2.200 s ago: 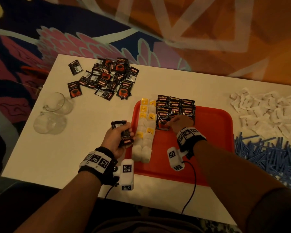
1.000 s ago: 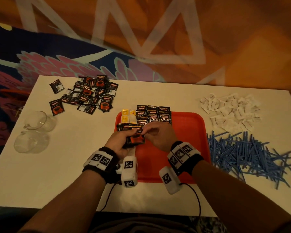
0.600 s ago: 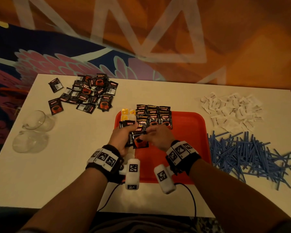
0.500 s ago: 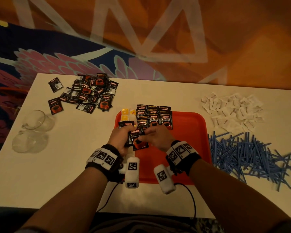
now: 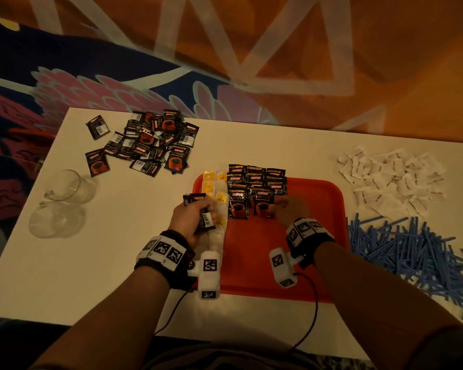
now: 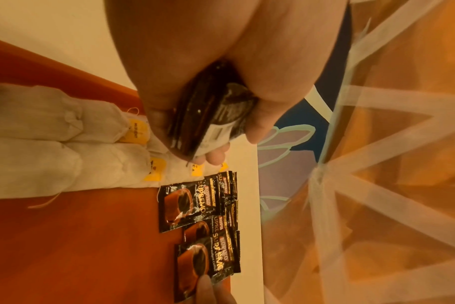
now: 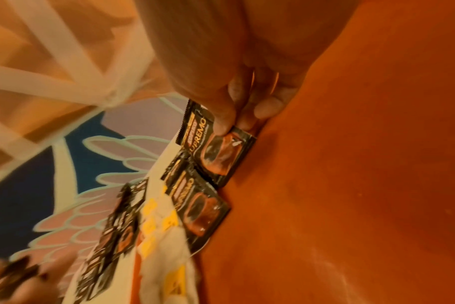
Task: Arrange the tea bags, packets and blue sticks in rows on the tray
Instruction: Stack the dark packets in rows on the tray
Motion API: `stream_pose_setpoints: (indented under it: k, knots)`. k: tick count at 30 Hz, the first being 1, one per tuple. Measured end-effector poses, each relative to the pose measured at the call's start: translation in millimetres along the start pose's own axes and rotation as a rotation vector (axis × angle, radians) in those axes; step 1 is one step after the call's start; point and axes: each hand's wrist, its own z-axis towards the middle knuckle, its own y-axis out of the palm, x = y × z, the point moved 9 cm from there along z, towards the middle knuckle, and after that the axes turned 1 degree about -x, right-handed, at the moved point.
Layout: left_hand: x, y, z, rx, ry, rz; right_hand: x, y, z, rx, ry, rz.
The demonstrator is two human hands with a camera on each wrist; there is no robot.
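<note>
One packet [image 5: 262,207] pinched by right hand [image 5: 291,209]; left hand [image 5: 186,218] grips stack [image 6: 208,119].

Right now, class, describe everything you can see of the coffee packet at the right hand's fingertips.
The coffee packet is a glossy black sachet with an orange cup picture and SUPREMO lettering. It lies face up on the red tray, nearest in its row, overlapping the packet behind. The right hand pinches its right edge.

— What's printed on the black packets [image 5: 238,206]?
— "KOPIKO" across the top, "SUPREMO" below it, beside a cup picture.
— And the yellow tag [image 5: 221,199]?
— "TEA". The wristbands [image 5: 166,249] carry only square black-and-white code marks.
</note>
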Motion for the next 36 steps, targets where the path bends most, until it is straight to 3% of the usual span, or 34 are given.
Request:
stream_pose_setpoints:
  k: [10,17,20,23,26,29,30,34,36]
  knots:
    - [-2,7,-11,-0.047,-0.004,0.014,-2,4,17,-0.011,0.096,0.074]
    - [0,19,-21,-0.2,-0.021,-0.147,-2,6,14,0.022,0.1,0.107]
    - [-3,16,-23,-0.181,-0.054,-0.127,-3,-1,8,0.044,0.085,0.09]
    - [-1,10,-20,-0.088,0.007,-0.001,-13,-3,-2,0.045,0.031,0.006]
    - [5,11,-22,-0.022,0.088,0.058,-42,19,-27,-0.104,-0.166,0.096]
    - [8,17,-23,0.016,0.147,0.128,-70,41,-66,-0.299,-0.278,0.358]
    - [10,19,-23,0.029,0.171,0.16,-76,39,-73,-0.267,-0.311,0.399]
    - [21,23,-29,0.072,0.252,0.243,-90,2,-88,0.137,-0.465,0.234]
    - [22,28,-34,0.021,0.238,0.226,-99,2,-99,0.144,-0.565,0.159]
